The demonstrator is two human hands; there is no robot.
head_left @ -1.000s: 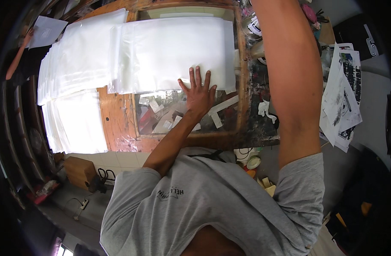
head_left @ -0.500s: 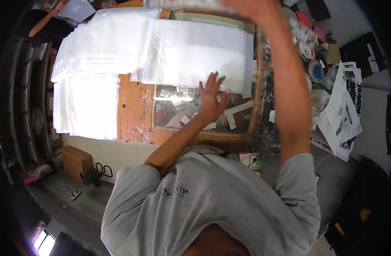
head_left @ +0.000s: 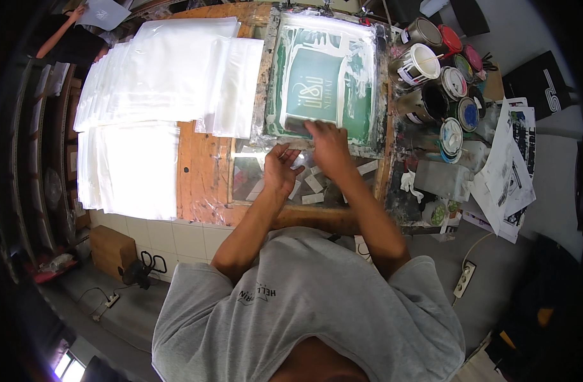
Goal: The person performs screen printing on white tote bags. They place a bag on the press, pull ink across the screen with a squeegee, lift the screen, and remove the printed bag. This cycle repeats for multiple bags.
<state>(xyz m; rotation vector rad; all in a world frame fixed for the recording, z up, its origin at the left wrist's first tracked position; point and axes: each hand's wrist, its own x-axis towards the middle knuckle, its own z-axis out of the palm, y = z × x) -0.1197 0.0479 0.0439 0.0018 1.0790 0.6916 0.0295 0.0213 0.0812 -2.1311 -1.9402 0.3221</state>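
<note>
A silk-screen frame (head_left: 261,121) with a green mesh lies flat over the glass-topped part of the wooden table. White ink streaks its mesh around a pale lettered design. Near the frame's front end, my right hand (head_left: 330,148) is closed on a dark squeegee (head_left: 296,125) that rests on the mesh. My left hand (head_left: 282,170) is at the frame's front edge, fingers loosely bent and thumb apart, with no object visible in it. Clear plastic bags (head_left: 238,89) stick out from under the frame's left side.
Stacks of clear plastic bags (head_left: 129,169) cover the table's left side. Several open ink cans (head_left: 425,62) stand close along the right. Printed sheets (head_left: 504,172) lie beyond them. At the far left another person's arm (head_left: 59,35) holds a grey sheet.
The screen frame has come down over the bags. My right hand has moved from its raised reach to the squeegee, and my left hand has shifted off the bags to the frame's front edge.
</note>
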